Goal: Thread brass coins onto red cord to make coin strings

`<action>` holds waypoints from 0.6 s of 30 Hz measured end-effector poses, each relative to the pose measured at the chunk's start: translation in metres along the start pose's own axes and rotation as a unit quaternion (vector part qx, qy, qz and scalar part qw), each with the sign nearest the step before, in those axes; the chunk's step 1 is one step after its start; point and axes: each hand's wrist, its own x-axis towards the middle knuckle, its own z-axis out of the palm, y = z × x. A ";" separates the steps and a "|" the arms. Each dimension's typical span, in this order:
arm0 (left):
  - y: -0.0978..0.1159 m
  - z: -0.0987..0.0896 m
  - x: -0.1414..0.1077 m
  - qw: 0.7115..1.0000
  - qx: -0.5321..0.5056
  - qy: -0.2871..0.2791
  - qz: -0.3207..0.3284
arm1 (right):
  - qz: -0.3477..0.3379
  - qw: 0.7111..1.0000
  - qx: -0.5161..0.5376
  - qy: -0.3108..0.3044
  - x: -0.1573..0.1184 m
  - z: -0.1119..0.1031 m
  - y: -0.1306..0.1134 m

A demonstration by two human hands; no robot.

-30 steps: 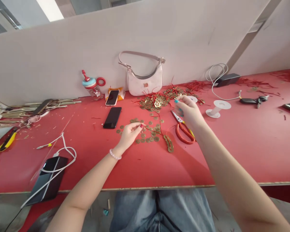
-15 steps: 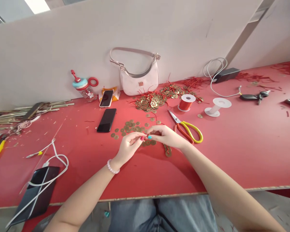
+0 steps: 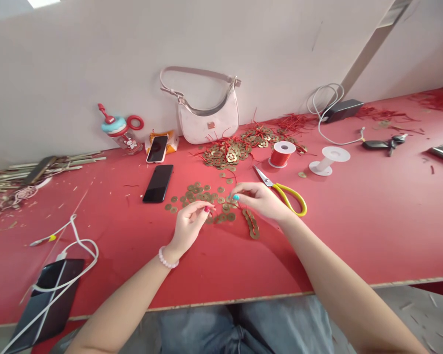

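Observation:
My left hand (image 3: 190, 222), with a bead bracelet at the wrist, pinches a thin red cord (image 3: 225, 203) between thumb and forefinger. My right hand (image 3: 260, 200) is to the right and a little farther back, its fingers pinched around the same cord. Under and between the hands lie loose brass coins (image 3: 195, 191) with holes in the middle. Just below my right hand a short row of overlapping coins (image 3: 251, 225) is strung on red cord. Farther back is a heap of coins tied with red cord (image 3: 231, 152).
Yellow-handled scissors (image 3: 288, 196) lie beside my right forearm, partly hidden. Behind them stand a spool of red cord (image 3: 281, 156) and a bare white spool (image 3: 329, 162). Phones (image 3: 158, 184), a pink handbag (image 3: 210, 120) and a cup (image 3: 123, 135) are at the back left.
My hands, together before, have moved apart, the left one leftward and the right one slightly away, with red cord now showing between them. The view has shifted a little.

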 end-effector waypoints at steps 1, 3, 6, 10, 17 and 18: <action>0.000 -0.001 0.001 1.000 -0.004 0.016 0.003 | -0.001 0.999 0.007 0.031 0.001 -0.004 0.001; -0.001 -0.003 0.002 0.999 -0.015 0.051 0.011 | -0.008 0.995 0.029 0.093 0.002 -0.013 0.005; -0.002 -0.006 0.005 0.994 -0.042 0.100 0.021 | -0.017 0.984 0.089 0.154 0.004 -0.025 0.013; -0.004 -0.013 0.010 0.985 -0.094 0.142 0.025 | -0.044 0.967 0.164 0.191 0.007 -0.035 0.018; -0.006 -0.015 0.014 0.981 -0.106 0.159 0.022 | -0.045 0.961 0.200 0.188 0.008 -0.036 0.019; -0.006 -0.014 0.013 0.983 -0.097 0.153 0.027 | -0.045 0.961 0.201 0.186 0.008 -0.036 0.020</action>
